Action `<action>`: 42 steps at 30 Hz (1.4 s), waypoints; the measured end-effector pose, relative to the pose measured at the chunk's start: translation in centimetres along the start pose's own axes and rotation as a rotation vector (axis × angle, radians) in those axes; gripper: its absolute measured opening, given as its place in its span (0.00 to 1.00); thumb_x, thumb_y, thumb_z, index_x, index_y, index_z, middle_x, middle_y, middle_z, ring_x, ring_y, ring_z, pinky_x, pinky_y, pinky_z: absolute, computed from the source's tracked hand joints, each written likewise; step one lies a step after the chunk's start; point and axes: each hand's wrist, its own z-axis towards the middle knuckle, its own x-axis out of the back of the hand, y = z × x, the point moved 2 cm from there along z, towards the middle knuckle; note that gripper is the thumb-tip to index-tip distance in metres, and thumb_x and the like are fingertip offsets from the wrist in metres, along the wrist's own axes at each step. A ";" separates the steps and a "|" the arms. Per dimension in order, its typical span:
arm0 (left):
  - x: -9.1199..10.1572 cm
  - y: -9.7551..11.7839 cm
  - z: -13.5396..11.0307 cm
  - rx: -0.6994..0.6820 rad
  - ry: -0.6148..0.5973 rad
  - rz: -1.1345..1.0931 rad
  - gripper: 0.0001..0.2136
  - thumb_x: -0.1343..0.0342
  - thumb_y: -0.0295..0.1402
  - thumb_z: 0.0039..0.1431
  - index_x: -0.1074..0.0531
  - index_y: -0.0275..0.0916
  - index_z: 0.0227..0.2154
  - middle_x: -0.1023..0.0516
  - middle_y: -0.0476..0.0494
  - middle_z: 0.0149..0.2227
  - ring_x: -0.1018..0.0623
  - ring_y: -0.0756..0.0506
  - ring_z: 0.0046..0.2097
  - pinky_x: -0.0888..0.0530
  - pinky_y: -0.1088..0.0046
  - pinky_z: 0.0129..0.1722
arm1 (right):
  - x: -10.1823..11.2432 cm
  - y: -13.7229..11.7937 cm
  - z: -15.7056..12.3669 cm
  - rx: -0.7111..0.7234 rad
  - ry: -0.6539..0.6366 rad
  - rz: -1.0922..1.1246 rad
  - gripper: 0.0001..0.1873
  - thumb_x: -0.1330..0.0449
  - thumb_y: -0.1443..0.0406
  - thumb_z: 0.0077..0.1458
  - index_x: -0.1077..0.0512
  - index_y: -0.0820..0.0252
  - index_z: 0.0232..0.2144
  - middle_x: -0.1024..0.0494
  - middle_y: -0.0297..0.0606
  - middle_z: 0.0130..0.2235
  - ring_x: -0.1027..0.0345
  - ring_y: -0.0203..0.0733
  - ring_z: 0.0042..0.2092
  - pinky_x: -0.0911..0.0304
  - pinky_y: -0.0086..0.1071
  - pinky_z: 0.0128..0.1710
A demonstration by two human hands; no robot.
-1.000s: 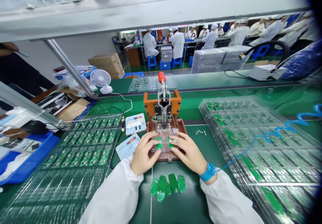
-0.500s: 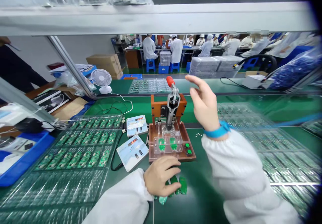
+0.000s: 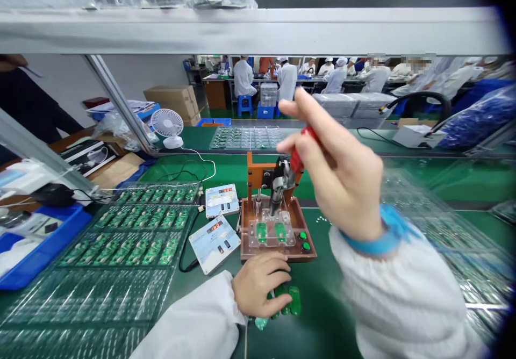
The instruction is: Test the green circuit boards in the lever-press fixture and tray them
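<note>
My right hand (image 3: 342, 176), with a blue band at the wrist, is closed round the red handle (image 3: 301, 152) of a toggle clamp (image 3: 278, 184), thumb and fingers on either side. The clamp belongs to a brown-framed test fixture (image 3: 308, 219). Two green circuit boards (image 3: 280, 232) sit under its clear plate, side by side. In front of the fixture, my left hand (image 3: 262, 286) lies palm down with fingers apart. Beneath and beside its fingers are several loose green boards (image 3: 295, 300), partly hidden by the hand.
Left of the fixture are two white meter boxes (image 3: 213, 243) with red digits. Clear trays of green boards (image 3: 137, 249) lie farther left, more trays (image 3: 455, 251) at right. A small fan (image 3: 167, 125) stands behind. A shelf beam (image 3: 258, 34) crosses above; people in white sit beyond.
My right hand has come to the red handle and closed on it; the handle now leans right and lower. My left hand has stayed by the loose boards. The view has shifted slightly.
</note>
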 end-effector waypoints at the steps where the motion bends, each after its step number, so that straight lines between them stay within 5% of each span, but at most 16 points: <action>1: 0.0 0.0 0.0 -0.002 -0.001 0.003 0.13 0.46 0.40 0.67 0.25 0.35 0.42 0.18 0.36 0.42 0.20 0.37 0.53 0.21 0.59 0.52 | 0.2 -1.0 -1.4 0.029 -0.009 -0.032 0.23 0.48 0.67 0.72 0.33 0.48 0.65 0.23 0.35 0.61 0.20 0.39 0.50 0.24 0.35 0.54; 8: -0.1 0.0 0.3 0.000 0.000 0.007 0.12 0.46 0.39 0.67 0.25 0.36 0.43 0.18 0.38 0.41 0.20 0.38 0.51 0.21 0.61 0.48 | -0.2 -1.6 -6.6 0.130 -0.103 -0.073 0.22 0.43 0.77 0.65 0.27 0.62 0.59 0.18 0.42 0.54 0.27 0.40 0.62 0.33 0.35 0.66; 15: -0.6 -0.1 -0.1 0.050 -0.003 0.018 0.13 0.49 0.40 0.69 0.24 0.37 0.44 0.18 0.39 0.42 0.20 0.39 0.51 0.22 0.61 0.49 | -2.1 1.4 -11.0 0.156 -0.070 0.012 0.24 0.43 0.80 0.62 0.25 0.57 0.56 0.16 0.39 0.51 0.29 0.47 0.64 0.34 0.50 0.68; 24: -2.0 -0.4 -0.7 0.051 0.041 0.124 0.14 0.50 0.40 0.69 0.23 0.37 0.41 0.17 0.40 0.41 0.19 0.42 0.48 0.21 0.65 0.49 | -3.4 2.3 -12.2 0.200 0.107 0.014 0.34 0.43 0.82 0.57 0.30 0.58 0.63 0.19 0.42 0.57 0.26 0.49 0.61 0.28 0.49 0.63; 31: -1.9 -0.4 0.1 0.057 0.087 0.122 0.12 0.50 0.35 0.70 0.23 0.38 0.38 0.16 0.43 0.39 0.18 0.44 0.46 0.20 0.68 0.47 | -3.1 3.1 -12.8 0.192 0.048 0.107 0.34 0.45 0.81 0.58 0.30 0.56 0.63 0.21 0.39 0.59 0.28 0.51 0.63 0.28 0.50 0.64; 37: 2.1 1.0 1.0 0.114 0.286 -0.083 0.07 0.47 0.30 0.67 0.24 0.37 0.37 0.18 0.44 0.31 0.17 0.47 0.36 0.20 0.74 0.39 | -2.6 3.0 -11.7 0.181 0.083 0.219 0.35 0.49 0.84 0.56 0.27 0.56 0.61 0.23 0.32 0.61 0.30 0.41 0.64 0.32 0.38 0.66; 40: 6.0 -0.4 0.4 0.298 0.337 0.035 0.08 0.47 0.29 0.68 0.25 0.38 0.33 0.19 0.45 0.30 0.19 0.48 0.35 0.22 0.72 0.38 | -2.4 2.9 -11.3 0.152 0.104 0.261 0.34 0.48 0.84 0.56 0.25 0.56 0.58 0.20 0.32 0.58 0.28 0.40 0.63 0.30 0.38 0.65; 42: 8.9 -2.8 -0.3 0.539 0.271 0.212 0.11 0.48 0.33 0.70 0.24 0.38 0.33 0.18 0.44 0.33 0.19 0.46 0.37 0.22 0.69 0.42 | -2.4 2.9 -11.3 0.146 0.113 0.265 0.32 0.48 0.83 0.56 0.24 0.56 0.57 0.18 0.35 0.55 0.27 0.42 0.62 0.29 0.39 0.63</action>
